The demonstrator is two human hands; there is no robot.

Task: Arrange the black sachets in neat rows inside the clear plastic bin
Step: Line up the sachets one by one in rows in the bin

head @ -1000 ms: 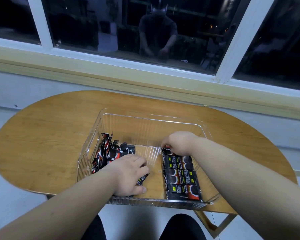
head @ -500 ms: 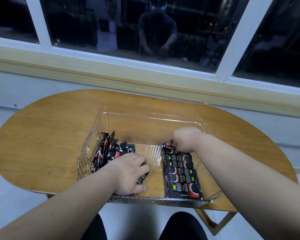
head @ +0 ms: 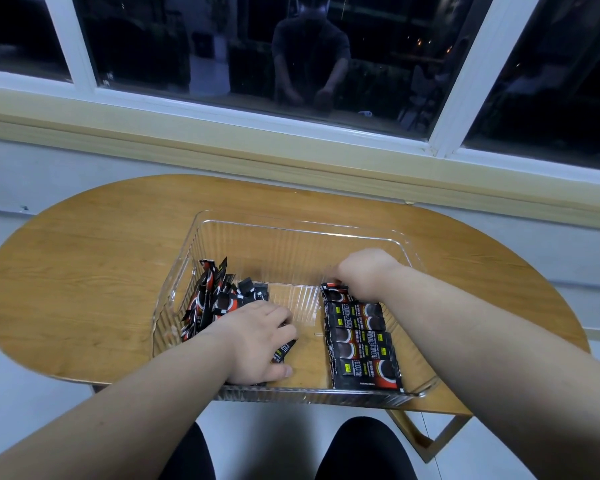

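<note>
On the worktop [head: 84,271] the clear plastic bin [head: 291,225] holds a loose heap of black sachets [head: 219,299] against its left wall, some standing on end. Near the bin's front edge, the left hand [head: 257,341] curls its fingers round one sachet [head: 284,351]. Along the right wall a flat row of sachets [head: 361,341] runs front to back. The right hand [head: 364,271] sits at its far end with the fingers hidden, so pinching or pressing cannot be told. Best to lay the gripped sachet flat, print matching, butted to the row while the right hand steadies it.
</note>
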